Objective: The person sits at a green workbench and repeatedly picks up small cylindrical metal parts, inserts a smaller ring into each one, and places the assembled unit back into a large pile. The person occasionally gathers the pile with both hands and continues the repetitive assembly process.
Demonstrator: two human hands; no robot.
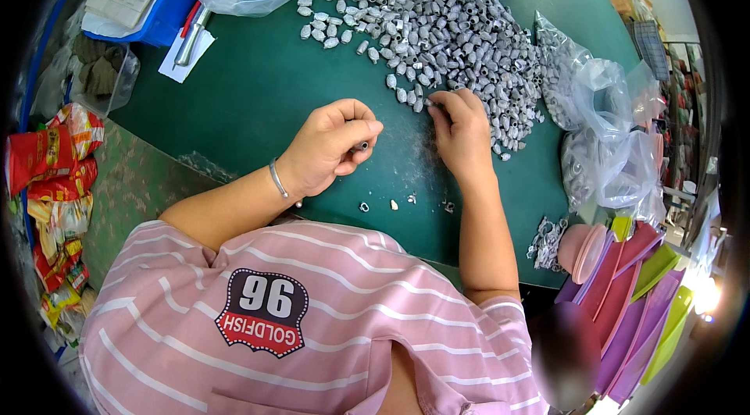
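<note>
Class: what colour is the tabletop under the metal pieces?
Dark green tabletop, clearest in the head view.

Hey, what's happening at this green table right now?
A person in a pink striped shirt sits at a green table sorting small grey metal pieces. The left hand pinches one piece between thumb and fingers. The right hand reaches into the edge of a big pile of them. A few stray pieces lie near the table's front edge.
</note>
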